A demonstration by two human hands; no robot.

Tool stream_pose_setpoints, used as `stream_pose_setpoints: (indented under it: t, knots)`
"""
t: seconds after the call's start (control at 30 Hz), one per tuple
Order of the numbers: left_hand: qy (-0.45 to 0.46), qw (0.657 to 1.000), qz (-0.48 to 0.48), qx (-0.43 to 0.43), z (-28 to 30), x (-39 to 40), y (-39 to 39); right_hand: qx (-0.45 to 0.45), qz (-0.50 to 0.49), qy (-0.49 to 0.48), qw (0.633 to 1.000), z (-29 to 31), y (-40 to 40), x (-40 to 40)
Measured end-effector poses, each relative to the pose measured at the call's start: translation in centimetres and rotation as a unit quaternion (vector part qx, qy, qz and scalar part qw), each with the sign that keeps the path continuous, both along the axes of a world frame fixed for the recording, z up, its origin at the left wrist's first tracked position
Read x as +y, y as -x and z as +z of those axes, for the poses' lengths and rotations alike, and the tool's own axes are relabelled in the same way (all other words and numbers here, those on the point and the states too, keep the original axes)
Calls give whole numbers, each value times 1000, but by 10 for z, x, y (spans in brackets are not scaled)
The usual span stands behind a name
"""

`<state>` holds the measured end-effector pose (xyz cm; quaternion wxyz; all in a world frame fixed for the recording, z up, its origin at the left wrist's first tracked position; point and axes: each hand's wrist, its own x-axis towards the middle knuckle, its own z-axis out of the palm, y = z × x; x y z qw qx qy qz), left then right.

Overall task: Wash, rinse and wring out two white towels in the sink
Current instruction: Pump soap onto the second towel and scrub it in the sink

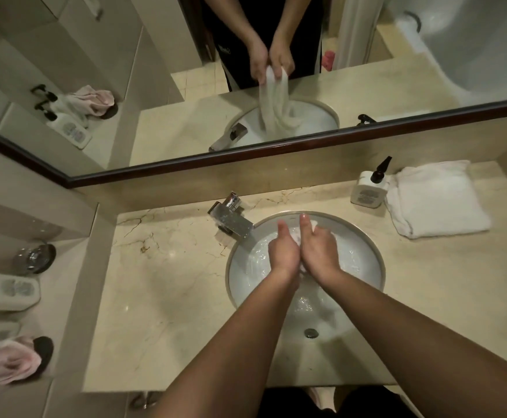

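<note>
Over the round white sink, my left hand and my right hand are pressed side by side, both shut on a wet white towel. My hands hide most of it; the mirror shows it hanging down from them into the basin. Water stands in the basin, with the drain near its front. A second white towel lies folded on the counter to the right of the sink.
A chrome faucet stands at the sink's back left. A white pump bottle sits beside the folded towel. On the left ledge are a glass dish, another bottle and a pink cloth. A mirror runs behind the beige counter.
</note>
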<state>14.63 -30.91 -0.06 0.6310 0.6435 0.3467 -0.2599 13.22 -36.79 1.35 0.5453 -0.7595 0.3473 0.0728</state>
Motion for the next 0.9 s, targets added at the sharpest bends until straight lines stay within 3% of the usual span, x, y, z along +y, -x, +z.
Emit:
stream_pose_setpoints:
  t: [0.1, 0.2, 0.4, 0.57, 0.7, 0.8, 0.9]
  knots:
    - [-54, 997, -23, -40, 3, -2, -4, -13, -22, -1, 1000, -2, -9, -3]
    - [-81, 996, 18, -43, 1, 14, -19, -20, 24, -9, 999, -10, -1, 17]
    - [-52, 998, -19, -40, 0, 2, 6, -21, 8, 22, 1000, -8, -10, 0]
    - [-89, 994, -30, -62, -5, 22, -7, -34, 50, -5, 998, -6, 14, 22]
    - [-84, 987, -96, -93, 2, 12, 7, -29, 0, -4, 1000, -2, -8, 1]
    - [-96, 990, -43, -98, 3, 20, -4, -34, 39, -10, 999, 2, -4, 12]
    - [-50, 996, 34, -69, 3, 28, -12, -45, 43, -26, 998, 6, 3, 22]
